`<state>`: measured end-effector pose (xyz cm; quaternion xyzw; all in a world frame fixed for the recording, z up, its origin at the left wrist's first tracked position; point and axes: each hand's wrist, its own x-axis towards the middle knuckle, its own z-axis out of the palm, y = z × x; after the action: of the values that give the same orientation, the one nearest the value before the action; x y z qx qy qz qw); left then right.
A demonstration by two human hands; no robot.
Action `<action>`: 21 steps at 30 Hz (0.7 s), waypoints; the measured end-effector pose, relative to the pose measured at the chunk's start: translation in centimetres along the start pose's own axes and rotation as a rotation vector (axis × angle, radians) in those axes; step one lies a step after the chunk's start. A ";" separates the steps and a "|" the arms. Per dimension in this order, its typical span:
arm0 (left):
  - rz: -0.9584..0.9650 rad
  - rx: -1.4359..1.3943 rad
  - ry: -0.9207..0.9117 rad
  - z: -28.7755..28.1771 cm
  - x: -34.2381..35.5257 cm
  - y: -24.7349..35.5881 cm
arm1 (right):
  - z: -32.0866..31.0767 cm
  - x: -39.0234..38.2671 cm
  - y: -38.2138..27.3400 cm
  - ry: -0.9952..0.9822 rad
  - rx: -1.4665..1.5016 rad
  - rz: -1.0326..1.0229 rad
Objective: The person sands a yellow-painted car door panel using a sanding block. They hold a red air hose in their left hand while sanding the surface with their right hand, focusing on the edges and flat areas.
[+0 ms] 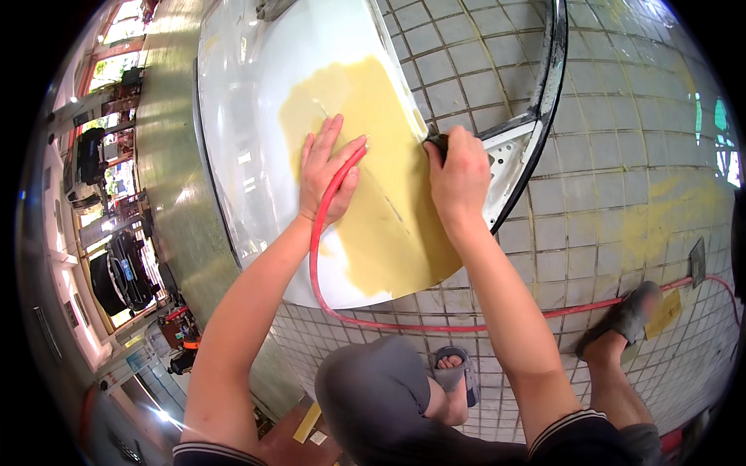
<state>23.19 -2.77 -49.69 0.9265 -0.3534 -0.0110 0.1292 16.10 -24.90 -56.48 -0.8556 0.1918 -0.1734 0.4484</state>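
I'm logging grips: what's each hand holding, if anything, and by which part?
The left hand holds the red hose near its end, between thumb and index finger. The right hand grips a dark object, mostly hidden, so its held part cannot be told.

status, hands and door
Left hand on yellow patch of door, against red hose. Right hand gripping black thing at door's edge. Hose trails over door's near edge.

Dark vehicles (128, 268) (probably cars) stand far left, beyond grey floor tiles (584, 147).
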 end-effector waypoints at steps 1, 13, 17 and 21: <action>0.000 0.005 -0.001 -0.1 0.1 -0.1 | 0.2 -0.1 -0.1 0.012 0.075 -0.036; 0.008 -0.024 0.033 0.7 0.4 0.2 | 5.4 3.0 -6.2 0.034 0.278 0.053; -0.018 -0.002 -0.007 -0.6 0.0 -0.5 | 2.5 -0.6 -6.3 0.031 0.260 0.002; 0.011 0.012 -0.001 0.1 -0.4 -0.6 | 1.3 -1.8 -6.5 -0.120 0.393 0.256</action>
<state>23.32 -2.10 -50.00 0.9252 -0.3587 -0.0087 0.1237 16.24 -19.72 -51.97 -0.7295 0.2345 -0.0981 0.6351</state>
